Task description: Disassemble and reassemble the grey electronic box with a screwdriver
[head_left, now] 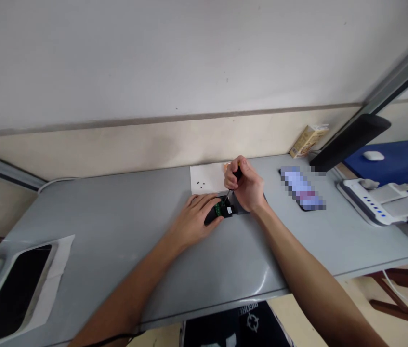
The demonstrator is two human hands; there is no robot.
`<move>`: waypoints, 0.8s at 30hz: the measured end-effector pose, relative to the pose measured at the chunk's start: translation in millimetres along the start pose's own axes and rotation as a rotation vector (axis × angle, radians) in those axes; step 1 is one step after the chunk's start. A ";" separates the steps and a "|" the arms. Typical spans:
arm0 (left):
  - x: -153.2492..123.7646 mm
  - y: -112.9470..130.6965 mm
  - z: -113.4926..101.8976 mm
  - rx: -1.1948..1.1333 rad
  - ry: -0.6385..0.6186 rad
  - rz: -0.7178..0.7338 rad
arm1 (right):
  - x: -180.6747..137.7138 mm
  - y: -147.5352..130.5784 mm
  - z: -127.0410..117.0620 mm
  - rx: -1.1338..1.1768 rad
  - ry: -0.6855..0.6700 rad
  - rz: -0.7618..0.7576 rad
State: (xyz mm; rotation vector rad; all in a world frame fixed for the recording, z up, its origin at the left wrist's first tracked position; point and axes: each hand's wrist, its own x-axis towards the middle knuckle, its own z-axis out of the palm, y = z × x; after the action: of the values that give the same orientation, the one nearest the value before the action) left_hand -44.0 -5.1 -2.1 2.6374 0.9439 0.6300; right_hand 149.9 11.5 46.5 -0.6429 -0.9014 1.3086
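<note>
The black device (210,215), here serving as clock centre, is lying on the desk (135,207), its green circuit board (218,209) showing. The left hand (191,217), at nine o'clock, is steadying it, fingers curving over the far side, thumb lying along the near side. The right hand (250,185), between one and two o'clock, is gripping a screwdriver (239,172), its fingers wrapping closely about the handle, the shaft pointing down. Risk: should the device be shifting or the shaft tilting, the tip could be slipping and scoring the board or catching the left fingers. Small dark pieces (201,183) are lying loose on the white sheet (195,174) at eleven o'clock; a knock could be scattering them. Obscured: the left hand is covering much of the device; the tip's contact is remaining unclear; the pieces are appearing too small to identify.
</note>
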 end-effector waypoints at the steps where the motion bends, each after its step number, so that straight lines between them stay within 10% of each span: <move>1: 0.2 0.1 -0.1 -0.003 -0.002 -0.001 | 0.0 -0.2 0.0 -0.006 -0.005 0.002; 24: 2.4 2.1 -1.5 0.004 -0.039 0.021 | -10.2 1.0 -16.1 -0.167 0.029 -0.055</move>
State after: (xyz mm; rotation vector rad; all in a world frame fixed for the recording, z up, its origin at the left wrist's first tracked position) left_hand -42.0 -4.9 0.7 2.6567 0.9090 0.5800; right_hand 162.8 3.2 35.3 -0.7597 -1.0047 1.1798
